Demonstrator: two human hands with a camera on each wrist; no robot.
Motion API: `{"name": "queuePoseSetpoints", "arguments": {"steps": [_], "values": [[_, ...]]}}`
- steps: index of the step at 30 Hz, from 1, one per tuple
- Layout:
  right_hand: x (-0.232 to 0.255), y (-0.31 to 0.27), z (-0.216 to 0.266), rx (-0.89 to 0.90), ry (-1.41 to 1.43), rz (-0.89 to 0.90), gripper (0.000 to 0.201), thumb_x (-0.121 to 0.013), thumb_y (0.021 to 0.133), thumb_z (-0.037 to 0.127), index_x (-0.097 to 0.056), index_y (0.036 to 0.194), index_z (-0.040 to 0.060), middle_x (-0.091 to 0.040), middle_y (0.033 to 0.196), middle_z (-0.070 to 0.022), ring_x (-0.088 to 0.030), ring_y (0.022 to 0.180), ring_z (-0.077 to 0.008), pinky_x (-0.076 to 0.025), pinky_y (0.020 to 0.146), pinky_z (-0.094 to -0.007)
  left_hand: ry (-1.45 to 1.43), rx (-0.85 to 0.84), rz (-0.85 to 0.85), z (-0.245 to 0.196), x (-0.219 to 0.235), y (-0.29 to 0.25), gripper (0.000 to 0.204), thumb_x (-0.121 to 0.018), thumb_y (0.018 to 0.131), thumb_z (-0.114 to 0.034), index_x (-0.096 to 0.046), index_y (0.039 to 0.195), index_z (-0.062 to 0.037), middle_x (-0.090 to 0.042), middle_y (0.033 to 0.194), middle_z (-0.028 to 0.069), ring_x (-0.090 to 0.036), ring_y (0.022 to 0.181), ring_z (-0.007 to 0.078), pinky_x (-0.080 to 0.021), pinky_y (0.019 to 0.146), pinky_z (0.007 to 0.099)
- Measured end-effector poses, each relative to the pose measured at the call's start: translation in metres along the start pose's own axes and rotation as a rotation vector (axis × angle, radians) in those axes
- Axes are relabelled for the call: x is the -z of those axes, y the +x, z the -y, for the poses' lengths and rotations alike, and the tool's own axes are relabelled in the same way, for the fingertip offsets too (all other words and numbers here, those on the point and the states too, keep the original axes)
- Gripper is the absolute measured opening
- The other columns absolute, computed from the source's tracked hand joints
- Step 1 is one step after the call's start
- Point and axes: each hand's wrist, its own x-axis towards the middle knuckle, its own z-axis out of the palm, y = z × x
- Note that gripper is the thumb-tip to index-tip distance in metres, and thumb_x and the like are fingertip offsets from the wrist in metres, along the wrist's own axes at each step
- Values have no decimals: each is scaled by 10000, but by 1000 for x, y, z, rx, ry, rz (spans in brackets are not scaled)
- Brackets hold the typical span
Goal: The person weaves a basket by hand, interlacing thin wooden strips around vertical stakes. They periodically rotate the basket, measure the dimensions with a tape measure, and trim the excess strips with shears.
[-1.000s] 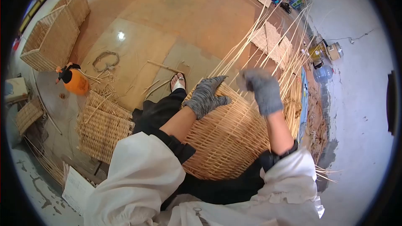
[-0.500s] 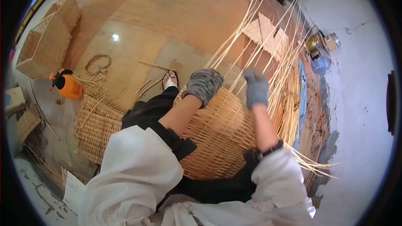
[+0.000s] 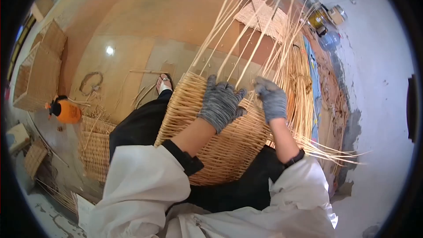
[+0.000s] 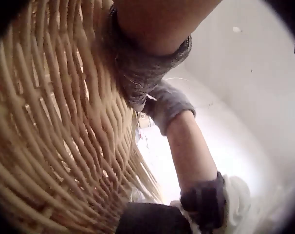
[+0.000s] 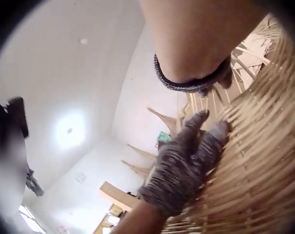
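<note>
A half-woven wicker piece (image 3: 183,114) leans over the person's lap, long pale rods (image 3: 227,59) standing out from its far edge. Near that edge the left hand (image 3: 220,103), in a grey knitted glove, lies on the weave with its fingers spread. In the right wrist view the left hand's thumb and forefinger (image 5: 189,131) reach along the edge. To its right, the gloved right hand (image 3: 271,99) has bent fingers and pinches a thin wicker rod at the edge. Its fingertips are mostly hidden behind the wrist in the right wrist view.
A bundle of loose rods (image 3: 297,68) lies on the right beside the wall. An orange spray bottle (image 3: 68,111) and another woven panel (image 3: 94,145) are at the left, with woven boxes (image 3: 42,70) beyond. The person's sandalled foot (image 3: 163,83) rests on the floor.
The wicker piece has shifted in the head view, showing more of its left edge. The left hand has gone from bunched over the edge to spread on the weave. The right hand stays near the rods.
</note>
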Motion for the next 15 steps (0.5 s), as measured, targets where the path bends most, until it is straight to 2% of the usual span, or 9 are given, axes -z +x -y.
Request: {"name": "queuePoseSetpoints", "arguments": {"steps": [1,2,4,5,6,10,13,14,15], "values": [[-9,19,-23,94,7,-10,397,-563,828,1,-512,1217,63,-605,1075,-162,-610,830,-175,-517,741,-251,27,84,118,-11,10,2,612,-422,840,-585,-405,1335,-226,-521,1208,116,-415,1201,246,-64,1068,518],[-24,43,-54,191,15,-22,454,-583,822,17,-479,1258,85,-597,1101,-140,-598,799,-153,-510,693,-239,41,95,138,-16,13,3,601,-421,839,-588,-412,1329,-241,-515,1216,118,-409,1204,253,-60,1066,525],[-31,45,-46,209,47,-64,515,-592,820,28,-438,1306,106,-590,1123,-112,-581,761,-123,-500,637,-223,77,122,178,-22,18,5,580,-419,835,-596,-426,1317,-272,-504,1231,122,-398,1212,268,-51,1062,538],[-22,26,-1,128,73,-89,517,-581,824,23,-429,1312,104,-592,1118,-107,-577,753,-116,-496,630,-219,85,121,217,-23,18,6,559,-416,838,-595,-436,1307,-294,-493,1242,133,-368,1237,276,-29,1060,550],[-16,13,22,44,103,-111,518,-570,829,18,-421,1318,101,-593,1112,-102,-572,745,-109,-493,622,-215,92,137,195,-24,19,5,550,-419,839,-589,-439,1305,-297,-483,1254,140,-352,1250,279,-25,1061,549],[42,-19,-15,-121,30,198,413,-529,849,30,-503,1254,105,-607,1057,-90,-578,739,-131,-488,619,-232,145,141,28,-31,2,-10,554,-426,840,-569,-445,1305,-267,-405,1328,174,-281,1298,301,-6,1063,557],[71,-84,-42,183,-135,-37,243,-538,847,125,-589,1057,15,-616,980,-170,-599,858,-307,-483,752,-340,62,2,-246,-26,-43,-21,592,-427,841,-558,-439,1311,-197,-314,1384,206,-238,1316,334,3,1060,573],[73,-103,-59,4,-57,34,253,-553,842,147,-594,1058,22,-613,982,-168,-601,863,-307,-486,749,-341,19,-53,-348,-24,-50,-28,607,-427,841,-555,-436,1313,-172,-282,1400,217,-226,1319,346,5,1058,580],[74,-122,-56,-233,69,108,260,-564,842,171,-602,1053,24,-614,997,-162,-598,889,-311,-482,775,-354,72,-116,-248,-30,-48,-37,630,-428,841,-555,-425,1316,-142,-259,1404,229,-216,1319,358,5,1056,587]]}}
